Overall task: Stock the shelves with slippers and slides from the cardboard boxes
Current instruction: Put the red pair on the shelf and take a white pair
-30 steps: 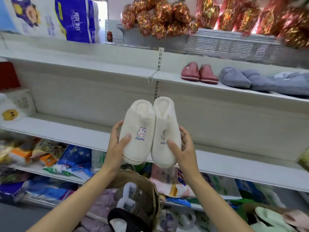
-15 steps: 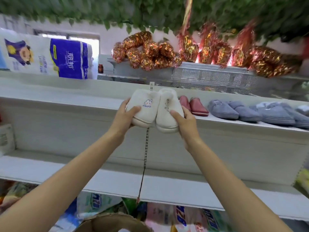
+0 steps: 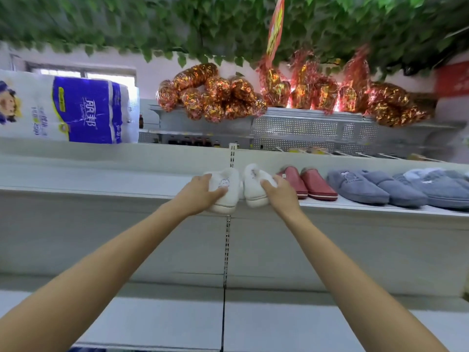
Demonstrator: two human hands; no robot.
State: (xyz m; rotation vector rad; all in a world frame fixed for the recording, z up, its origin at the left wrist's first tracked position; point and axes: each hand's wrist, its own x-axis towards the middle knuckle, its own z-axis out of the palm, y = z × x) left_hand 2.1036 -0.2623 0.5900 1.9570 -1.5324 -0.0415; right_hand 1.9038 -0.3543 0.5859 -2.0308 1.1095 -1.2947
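White slippers now reach the upper shelf

The left hand [image 3: 200, 195] fingers [image 3: 218, 191] wrap 1 white slipper [image 3: 224, 189], the right hand [image 3: 280, 196] holds the other white slipper [image 3: 253, 185]. 1 second ago the pair was held low; now it sits at the upper shelf [image 3: 101, 179] edge, so release seems near. The red slippers [image 3: 307, 184] lie just beside at right, grey slippers [image 3: 375, 186] farther; little space remains there.

Bright, even, diffuse lighting with faint shadows; daylight glows through a window [image 3: 83, 73] at upper left; motion blur smears the hanging leaves [image 3: 101, 24] and frame edges; wide-angle distortion bows the shelf [image 3: 101, 191].
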